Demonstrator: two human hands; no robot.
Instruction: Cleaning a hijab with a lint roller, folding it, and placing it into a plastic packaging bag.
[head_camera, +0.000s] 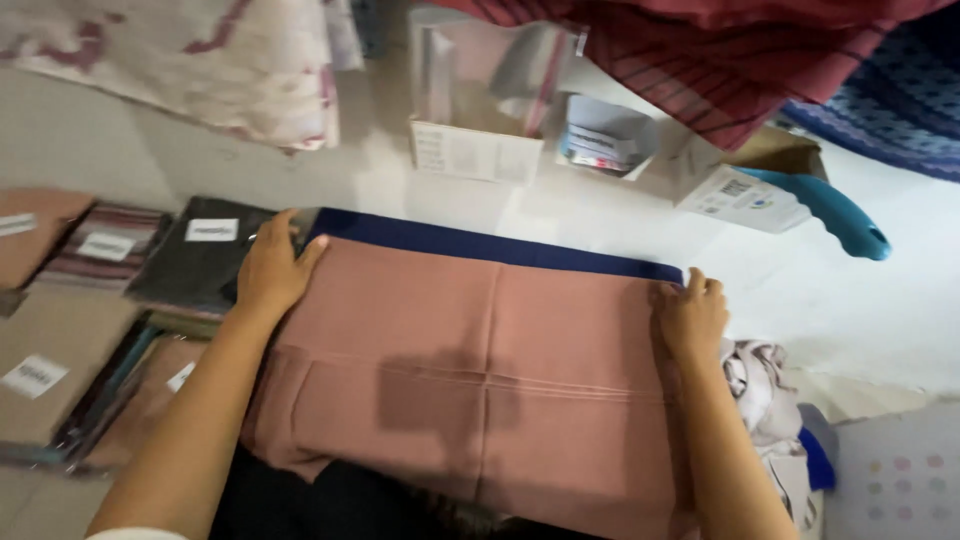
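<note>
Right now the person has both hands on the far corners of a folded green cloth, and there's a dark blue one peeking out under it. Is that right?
Not quite: the cloth is dusty pink, not green. The head view shows the left hand and the right hand on its far corners, and the dark blue cloth does peek out along its far edge.

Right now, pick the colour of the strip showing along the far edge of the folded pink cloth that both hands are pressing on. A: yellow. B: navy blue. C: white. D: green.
B: a navy blue strip runs along the far edge of the folded pink cloth, from the left hand across to the right hand.
</note>
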